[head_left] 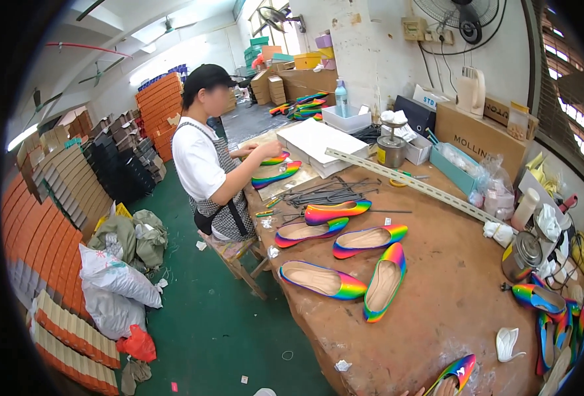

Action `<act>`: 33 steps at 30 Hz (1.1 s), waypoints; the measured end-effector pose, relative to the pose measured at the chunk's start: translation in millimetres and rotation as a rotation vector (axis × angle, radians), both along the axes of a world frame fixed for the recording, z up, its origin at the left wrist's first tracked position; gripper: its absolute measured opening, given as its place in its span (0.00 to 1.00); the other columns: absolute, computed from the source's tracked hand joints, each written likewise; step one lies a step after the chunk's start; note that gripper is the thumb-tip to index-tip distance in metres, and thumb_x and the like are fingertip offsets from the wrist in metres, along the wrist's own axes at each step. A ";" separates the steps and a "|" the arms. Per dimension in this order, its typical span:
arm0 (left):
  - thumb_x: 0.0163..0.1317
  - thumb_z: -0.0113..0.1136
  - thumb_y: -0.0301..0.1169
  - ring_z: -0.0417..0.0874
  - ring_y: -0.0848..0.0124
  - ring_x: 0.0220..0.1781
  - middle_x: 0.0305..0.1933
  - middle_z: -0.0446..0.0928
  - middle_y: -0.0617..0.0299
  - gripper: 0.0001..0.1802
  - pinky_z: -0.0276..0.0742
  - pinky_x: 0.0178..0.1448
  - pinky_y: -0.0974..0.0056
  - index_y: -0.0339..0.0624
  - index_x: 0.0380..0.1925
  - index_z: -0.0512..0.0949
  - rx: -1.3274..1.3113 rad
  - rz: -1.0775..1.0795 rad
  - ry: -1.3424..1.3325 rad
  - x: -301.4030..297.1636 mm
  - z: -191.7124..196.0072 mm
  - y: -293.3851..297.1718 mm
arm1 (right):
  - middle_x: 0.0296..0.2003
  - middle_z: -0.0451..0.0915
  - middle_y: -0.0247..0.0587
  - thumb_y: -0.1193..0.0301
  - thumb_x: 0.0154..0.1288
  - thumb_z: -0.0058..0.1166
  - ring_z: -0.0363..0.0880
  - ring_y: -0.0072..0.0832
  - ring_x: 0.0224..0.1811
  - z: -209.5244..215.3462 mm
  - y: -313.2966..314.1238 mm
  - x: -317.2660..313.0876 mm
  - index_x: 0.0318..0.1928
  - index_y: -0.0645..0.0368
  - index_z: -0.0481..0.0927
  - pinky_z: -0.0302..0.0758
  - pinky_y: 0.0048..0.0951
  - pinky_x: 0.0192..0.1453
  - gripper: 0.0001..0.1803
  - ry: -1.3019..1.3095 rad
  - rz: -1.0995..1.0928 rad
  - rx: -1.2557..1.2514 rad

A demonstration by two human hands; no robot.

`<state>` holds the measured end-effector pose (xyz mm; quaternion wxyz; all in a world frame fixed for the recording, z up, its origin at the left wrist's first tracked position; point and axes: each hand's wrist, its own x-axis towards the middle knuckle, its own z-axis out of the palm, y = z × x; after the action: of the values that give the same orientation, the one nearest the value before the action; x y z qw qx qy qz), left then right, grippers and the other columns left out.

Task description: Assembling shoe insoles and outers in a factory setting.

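Only fingertips (pixel 421 391) showed at the lower edge (which hand, and whether spread or closed, I could not tell), touching the heel end of a rainbow flat shoe (pixel 455 373). Its long axis ran up-right, toe away, across the brown worktop (pixel 437 310).
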<state>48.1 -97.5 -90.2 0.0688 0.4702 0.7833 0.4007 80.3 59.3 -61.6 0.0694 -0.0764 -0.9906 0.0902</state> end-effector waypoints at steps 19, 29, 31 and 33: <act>0.62 0.53 0.48 0.52 0.50 0.82 0.75 0.60 0.39 0.38 0.45 0.79 0.38 0.33 0.66 0.68 -0.202 0.064 0.359 1.3 -50.7 11.8 | 0.47 0.79 0.57 0.73 0.57 0.56 0.75 0.53 0.56 -1.9 11.9 -23.2 0.60 0.72 0.72 0.63 0.54 0.72 0.29 0.027 0.001 0.142; 0.45 0.77 0.49 0.69 0.39 0.70 0.72 0.60 0.28 0.57 0.59 0.74 0.37 0.29 0.68 0.59 0.029 0.104 -0.071 -13.3 -2.0 2.8 | 0.60 0.70 0.66 0.70 0.58 0.53 0.66 0.55 0.68 4.0 -5.9 -40.8 0.62 0.77 0.67 0.46 0.63 0.77 0.32 -0.041 -0.123 -0.054; 0.41 0.79 0.48 0.73 0.45 0.68 0.73 0.61 0.33 0.61 0.58 0.75 0.38 0.28 0.70 0.58 0.074 0.098 -0.024 -12.1 -10.1 6.8 | 0.57 0.73 0.63 0.70 0.58 0.53 0.69 0.54 0.64 8.6 2.8 -52.0 0.60 0.76 0.68 0.46 0.64 0.77 0.31 -0.140 -0.179 -0.004; 0.41 0.79 0.48 0.73 0.45 0.68 0.73 0.62 0.34 0.60 0.58 0.75 0.38 0.28 0.69 0.59 0.064 0.090 -0.045 -6.8 -13.1 5.2 | 0.50 0.76 0.60 0.71 0.58 0.53 0.75 0.51 0.58 -4.5 -1.6 -49.7 0.56 0.73 0.71 0.45 0.65 0.77 0.26 -0.037 -0.159 0.106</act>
<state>41.3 -92.3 -103.3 0.0530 0.4274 0.7886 0.4388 30.6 57.7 -66.1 0.0618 -0.1527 -0.9859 0.0305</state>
